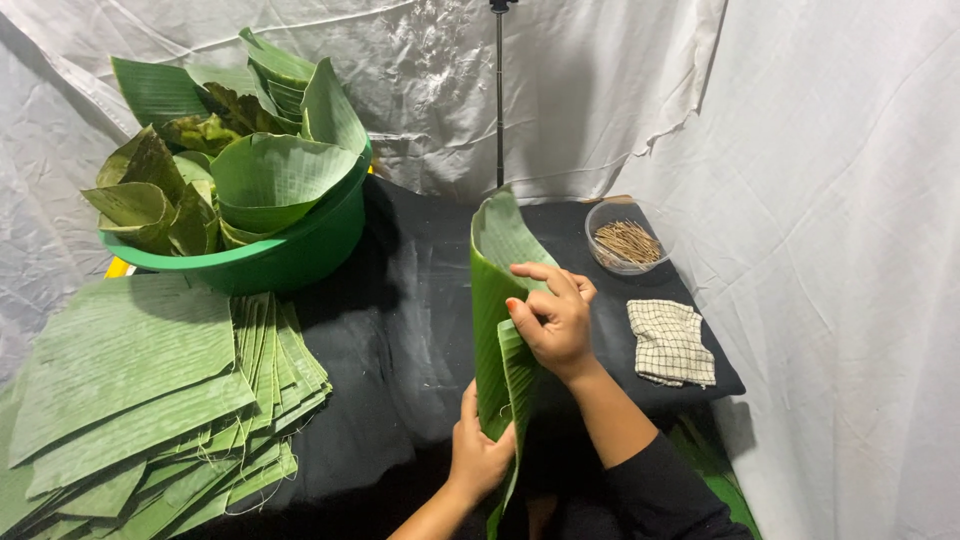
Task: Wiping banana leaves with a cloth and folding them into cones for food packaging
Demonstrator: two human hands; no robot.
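Banana leaf, long, green and ribbed, stands curled on edge near the middle of the black cloth-covered table, bent into an upright curve between both hands. Right hand grips the inner fold high up, fingers curled and pressed together on the leaf, thumb on the near face. Left hand pinches the lower edge, fingers wrapped around it, close to the table's front. Off to the left lies a thick, fanned stack of flat cut green leaf sheets, overhanging the dark cloth. Behind it sits a round green plastic basin piled with folded leaf cups. At the far right corner, a clear round bowl of thin brown wooden sticks, and just in front of it a folded white cloth with a dark check pattern. Wrinkled white sheeting drapes all around as backdrop, with a slim black stand pole rising behind the table.
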